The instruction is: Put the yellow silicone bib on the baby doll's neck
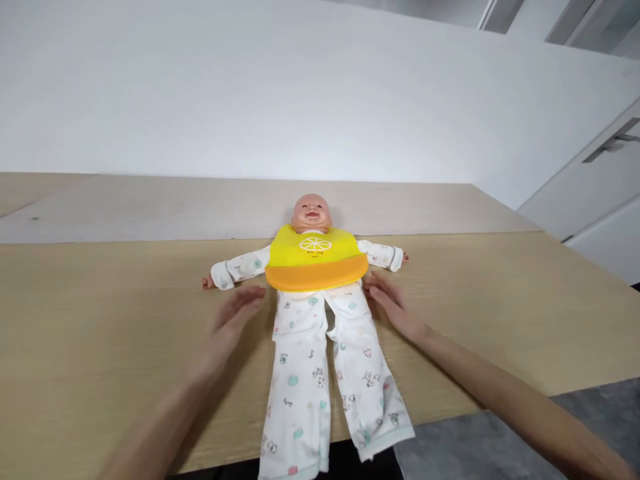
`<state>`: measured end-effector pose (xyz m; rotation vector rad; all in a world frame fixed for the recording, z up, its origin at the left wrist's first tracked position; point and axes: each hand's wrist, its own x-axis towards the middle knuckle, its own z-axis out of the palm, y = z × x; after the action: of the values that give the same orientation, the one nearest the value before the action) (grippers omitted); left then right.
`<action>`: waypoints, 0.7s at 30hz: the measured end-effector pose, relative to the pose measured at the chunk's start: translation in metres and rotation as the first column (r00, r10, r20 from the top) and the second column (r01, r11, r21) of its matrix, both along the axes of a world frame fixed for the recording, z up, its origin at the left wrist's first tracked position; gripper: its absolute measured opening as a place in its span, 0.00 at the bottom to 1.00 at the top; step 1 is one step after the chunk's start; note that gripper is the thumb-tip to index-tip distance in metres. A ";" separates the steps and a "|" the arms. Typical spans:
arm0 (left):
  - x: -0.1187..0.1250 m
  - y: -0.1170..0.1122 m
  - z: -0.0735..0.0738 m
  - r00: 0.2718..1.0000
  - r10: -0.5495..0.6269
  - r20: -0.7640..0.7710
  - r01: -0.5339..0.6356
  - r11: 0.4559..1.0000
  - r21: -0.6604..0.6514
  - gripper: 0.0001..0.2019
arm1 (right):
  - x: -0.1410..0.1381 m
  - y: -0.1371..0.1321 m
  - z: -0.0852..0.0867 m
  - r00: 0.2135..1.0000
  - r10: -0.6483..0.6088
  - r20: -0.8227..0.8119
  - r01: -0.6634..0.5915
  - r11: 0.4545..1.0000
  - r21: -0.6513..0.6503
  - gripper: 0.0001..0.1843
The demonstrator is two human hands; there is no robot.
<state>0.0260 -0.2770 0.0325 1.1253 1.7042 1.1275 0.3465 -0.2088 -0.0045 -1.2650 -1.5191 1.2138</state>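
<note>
Where the table (500, 300) ends beyond the doll (313, 217), a wall (240, 93) stands.

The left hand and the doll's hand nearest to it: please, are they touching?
Apart: the head view shows a strip of wooden tabletop between the left hand and the doll's hand.

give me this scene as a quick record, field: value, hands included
subject: doll, lying face up, arms spread
clothing: white printed top and trousers
bib: yellow, orange lower pocket, white citrus-slice print, over the doll's chest
left hand: empty, blurred, near the bib's lower edge
right hand: empty, beside the bib's opposite lower corner, contact unclear
surface: wooden table
background: white wall, door at picture right
</note>
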 end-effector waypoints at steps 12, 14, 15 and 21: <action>0.087 -0.053 -0.025 0.968 -0.025 0.249 0.050 0.994 -0.094 0.35 | -0.056 -0.072 0.014 0.984 0.113 -0.134 -0.108 0.993 0.043 0.30; 0.088 -0.056 -0.031 0.965 -0.041 0.260 0.025 0.998 0.064 0.32 | -0.054 -0.070 0.011 0.982 0.107 -0.153 -0.103 0.994 0.037 0.30; 0.088 -0.059 -0.033 0.964 -0.039 0.261 -0.002 0.988 0.153 0.30 | -0.052 -0.069 0.010 0.983 0.083 -0.166 -0.079 0.996 0.028 0.30; 0.082 -0.123 -0.001 0.997 0.073 0.039 -0.082 0.819 0.568 0.14 | -0.012 -0.088 0.038 0.978 -0.145 -0.152 0.191 0.912 0.362 0.25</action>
<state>0.1076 -0.3998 0.0313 1.4018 1.4383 1.7703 0.3344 -0.2965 0.0337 -1.0217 -1.4356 0.8234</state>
